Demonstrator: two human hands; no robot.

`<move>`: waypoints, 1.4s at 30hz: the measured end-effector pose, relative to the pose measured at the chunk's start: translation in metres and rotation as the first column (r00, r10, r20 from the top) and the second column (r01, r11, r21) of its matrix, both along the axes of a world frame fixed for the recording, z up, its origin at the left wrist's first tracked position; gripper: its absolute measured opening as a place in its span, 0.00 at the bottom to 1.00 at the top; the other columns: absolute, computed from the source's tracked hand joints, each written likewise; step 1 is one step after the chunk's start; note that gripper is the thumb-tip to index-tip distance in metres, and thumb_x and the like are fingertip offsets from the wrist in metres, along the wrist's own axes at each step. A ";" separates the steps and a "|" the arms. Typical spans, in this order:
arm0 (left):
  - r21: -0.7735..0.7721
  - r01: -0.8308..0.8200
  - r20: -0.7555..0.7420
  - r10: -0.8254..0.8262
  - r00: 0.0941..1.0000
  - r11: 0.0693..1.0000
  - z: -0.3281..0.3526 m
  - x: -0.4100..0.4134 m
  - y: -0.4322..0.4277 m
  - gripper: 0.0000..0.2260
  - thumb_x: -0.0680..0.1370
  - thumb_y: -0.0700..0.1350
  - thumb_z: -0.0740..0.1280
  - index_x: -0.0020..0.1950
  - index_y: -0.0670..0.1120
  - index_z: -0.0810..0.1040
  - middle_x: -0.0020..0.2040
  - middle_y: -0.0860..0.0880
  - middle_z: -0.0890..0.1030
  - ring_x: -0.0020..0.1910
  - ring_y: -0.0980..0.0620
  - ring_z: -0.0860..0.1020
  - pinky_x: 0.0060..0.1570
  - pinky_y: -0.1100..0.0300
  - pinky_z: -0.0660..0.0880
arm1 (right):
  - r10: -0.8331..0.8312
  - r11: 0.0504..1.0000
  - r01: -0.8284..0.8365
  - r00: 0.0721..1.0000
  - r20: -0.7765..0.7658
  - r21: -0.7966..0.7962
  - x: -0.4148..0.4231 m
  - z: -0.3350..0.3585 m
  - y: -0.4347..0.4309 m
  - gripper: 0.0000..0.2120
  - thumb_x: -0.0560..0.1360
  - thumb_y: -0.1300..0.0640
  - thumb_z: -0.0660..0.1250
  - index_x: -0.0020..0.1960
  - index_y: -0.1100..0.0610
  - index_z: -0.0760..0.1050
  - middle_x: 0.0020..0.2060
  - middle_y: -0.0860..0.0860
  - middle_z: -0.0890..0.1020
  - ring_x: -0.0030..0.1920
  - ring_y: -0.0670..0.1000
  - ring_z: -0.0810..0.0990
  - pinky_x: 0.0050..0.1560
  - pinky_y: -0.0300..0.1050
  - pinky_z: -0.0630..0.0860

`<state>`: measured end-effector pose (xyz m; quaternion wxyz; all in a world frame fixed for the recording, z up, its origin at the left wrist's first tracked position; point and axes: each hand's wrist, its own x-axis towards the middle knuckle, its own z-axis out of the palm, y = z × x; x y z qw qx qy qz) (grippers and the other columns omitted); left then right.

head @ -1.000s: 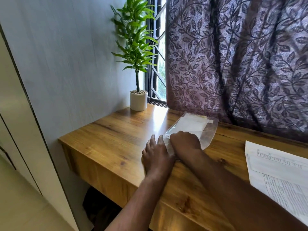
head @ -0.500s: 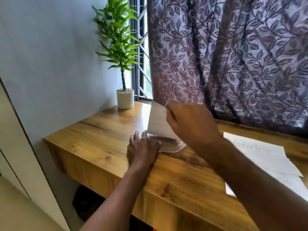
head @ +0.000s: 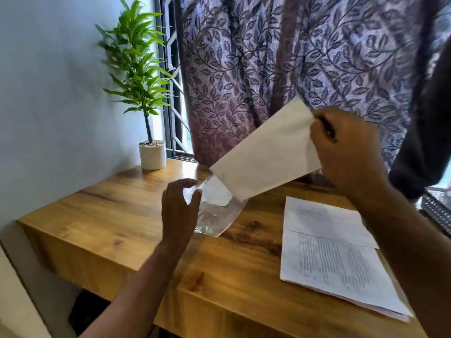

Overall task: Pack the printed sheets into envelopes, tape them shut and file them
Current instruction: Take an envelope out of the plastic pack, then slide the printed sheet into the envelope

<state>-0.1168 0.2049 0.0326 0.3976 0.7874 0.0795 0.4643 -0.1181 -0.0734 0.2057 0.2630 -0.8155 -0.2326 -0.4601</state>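
A white envelope is in the air above the wooden desk, tilted, and my right hand pinches its upper right end. Its lower end is just clear of a clear plastic sleeve that lies on the desk with more white envelopes inside. My left hand grips the sleeve's open end with curled fingers. A stack of printed sheets lies on the desk to the right.
A potted green plant stands at the desk's far left corner by the window. A patterned purple curtain hangs behind the desk. A dark object sits at the right edge.
My right hand has drawn an envelope out of the plastic sleeve and lifted it up and to the right. My left hand has gone from pressing flat to gripping the sleeve's end.
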 end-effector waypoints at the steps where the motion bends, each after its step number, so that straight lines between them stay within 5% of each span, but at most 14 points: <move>1: -0.134 0.091 0.011 -0.090 0.996 0.987 0.011 0.001 -0.012 0.06 0.79 0.45 0.70 0.55 0.46 0.79 0.50 0.48 0.82 0.51 0.47 0.79 0.53 0.49 0.78 | -0.012 1.000 0.012 0.999 0.038 0.003 -0.001 -0.001 -0.009 0.10 0.83 0.58 0.61 0.59 0.58 0.79 0.41 0.52 0.81 0.37 0.51 0.73 0.34 0.40 0.66; 2: -0.353 0.238 0.002 -0.253 0.967 0.905 0.024 0.004 -0.025 0.08 0.81 0.48 0.68 0.53 0.44 0.78 0.45 0.47 0.83 0.46 0.47 0.81 0.46 0.49 0.80 | -0.009 1.000 0.011 0.995 0.095 -0.019 -0.004 -0.005 -0.016 0.10 0.82 0.59 0.61 0.58 0.59 0.79 0.40 0.54 0.81 0.35 0.52 0.74 0.34 0.41 0.66; 5: -0.865 0.447 0.137 -0.750 0.648 0.228 0.055 0.015 -0.072 0.28 0.81 0.64 0.57 0.59 0.40 0.76 0.48 0.39 0.86 0.43 0.41 0.84 0.40 0.49 0.83 | -0.054 0.969 0.089 0.987 0.152 -0.230 -0.014 -0.032 -0.038 0.10 0.80 0.61 0.61 0.59 0.59 0.77 0.39 0.60 0.83 0.35 0.59 0.81 0.35 0.50 0.78; 8: -0.925 0.376 0.145 -0.866 0.478 0.052 0.059 0.033 -0.110 0.36 0.77 0.69 0.59 0.65 0.37 0.75 0.59 0.35 0.82 0.48 0.38 0.85 0.47 0.44 0.83 | -0.115 0.899 0.070 0.990 -0.079 -0.431 -0.023 -0.061 -0.057 0.18 0.83 0.50 0.51 0.63 0.48 0.78 0.49 0.51 0.85 0.46 0.57 0.85 0.44 0.53 0.81; 11: -0.925 0.369 0.097 -0.878 0.469 0.094 0.056 0.049 -0.142 0.21 0.81 0.46 0.66 0.70 0.36 0.73 0.62 0.35 0.81 0.54 0.39 0.83 0.49 0.46 0.83 | -0.111 0.849 -0.061 0.950 -0.290 -0.524 -0.030 -0.083 -0.074 0.39 0.79 0.31 0.33 0.67 0.44 0.76 0.58 0.46 0.84 0.57 0.52 0.84 0.56 0.53 0.81; 14: -0.873 0.420 -0.019 -0.877 0.480 0.249 0.050 0.063 -0.161 0.16 0.80 0.32 0.63 0.68 0.37 0.74 0.62 0.36 0.81 0.51 0.41 0.82 0.48 0.46 0.82 | 0.079 0.765 -0.157 0.985 -0.151 -0.625 -0.030 -0.104 -0.101 0.25 0.84 0.39 0.52 0.61 0.50 0.83 0.58 0.48 0.86 0.57 0.50 0.85 0.54 0.49 0.83; 16: -0.831 0.449 -0.096 -0.880 0.465 0.328 0.048 0.066 -0.166 0.13 0.80 0.32 0.63 0.64 0.40 0.78 0.57 0.39 0.83 0.48 0.43 0.83 0.45 0.49 0.81 | 0.191 0.773 -0.140 0.981 0.017 -0.619 -0.022 -0.122 -0.117 0.21 0.83 0.42 0.60 0.58 0.56 0.85 0.54 0.51 0.87 0.52 0.52 0.87 0.49 0.49 0.83; 19: -0.729 0.522 -0.210 -0.870 0.446 0.443 0.047 0.077 -0.170 0.10 0.80 0.36 0.66 0.60 0.42 0.79 0.52 0.43 0.86 0.46 0.47 0.85 0.40 0.55 0.82 | 0.151 0.900 -0.142 0.988 -0.012 -0.412 -0.003 -0.131 -0.129 0.23 0.85 0.44 0.55 0.57 0.57 0.83 0.51 0.51 0.87 0.48 0.53 0.86 0.46 0.46 0.82; 23: -0.456 0.653 -0.388 -0.795 0.467 0.606 0.051 0.090 -0.177 0.06 0.78 0.34 0.70 0.55 0.38 0.80 0.42 0.50 0.85 0.36 0.57 0.84 0.39 0.63 0.79 | -0.023 0.999 0.017 0.994 -0.109 -0.049 0.047 -0.140 -0.145 0.13 0.80 0.49 0.63 0.56 0.56 0.81 0.52 0.50 0.84 0.51 0.48 0.80 0.49 0.47 0.79; 26: -0.254 0.738 -0.480 -0.744 0.465 0.625 0.055 0.097 -0.181 0.06 0.76 0.36 0.73 0.53 0.42 0.83 0.41 0.56 0.86 0.39 0.61 0.83 0.41 0.67 0.77 | -0.116 0.983 0.156 0.937 -0.329 0.098 0.072 -0.149 -0.151 0.21 0.76 0.48 0.72 0.65 0.55 0.75 0.61 0.52 0.78 0.58 0.50 0.75 0.53 0.42 0.74; 30: 0.144 0.771 -0.669 -0.513 0.538 0.620 0.046 0.113 -0.191 0.13 0.72 0.53 0.77 0.54 0.51 0.84 0.50 0.56 0.84 0.48 0.58 0.81 0.51 0.62 0.78 | -0.167 0.961 0.260 0.810 -0.562 0.089 0.085 -0.158 -0.161 0.32 0.72 0.43 0.75 0.72 0.52 0.70 0.68 0.53 0.74 0.63 0.55 0.75 0.61 0.53 0.76; 35: 0.185 0.817 -0.655 -0.551 0.517 0.546 0.035 0.115 -0.211 0.14 0.76 0.44 0.75 0.61 0.45 0.82 0.46 0.63 0.78 0.42 0.69 0.77 0.47 0.77 0.71 | -0.114 0.971 0.225 0.725 -0.680 0.077 0.088 -0.160 -0.178 0.20 0.78 0.52 0.71 0.68 0.54 0.75 0.48 0.48 0.80 0.47 0.49 0.77 0.47 0.45 0.74; 38: 0.296 0.779 -0.649 -0.482 0.589 0.553 0.029 0.121 -0.214 0.14 0.77 0.45 0.73 0.62 0.44 0.82 0.49 0.58 0.78 0.42 0.67 0.75 0.45 0.79 0.69 | -0.124 0.969 0.232 0.744 -0.656 0.080 0.093 -0.158 -0.185 0.14 0.79 0.57 0.68 0.64 0.53 0.79 0.49 0.50 0.83 0.48 0.50 0.79 0.47 0.45 0.75; 42: 0.356 0.668 -0.540 -0.440 0.717 0.653 0.015 0.129 -0.212 0.06 0.80 0.43 0.69 0.56 0.50 0.82 0.43 0.63 0.76 0.41 0.70 0.74 0.42 0.79 0.66 | 0.244 0.866 0.140 0.719 -0.650 0.479 0.092 -0.155 -0.194 0.04 0.79 0.60 0.69 0.50 0.52 0.82 0.47 0.49 0.86 0.49 0.52 0.85 0.53 0.53 0.83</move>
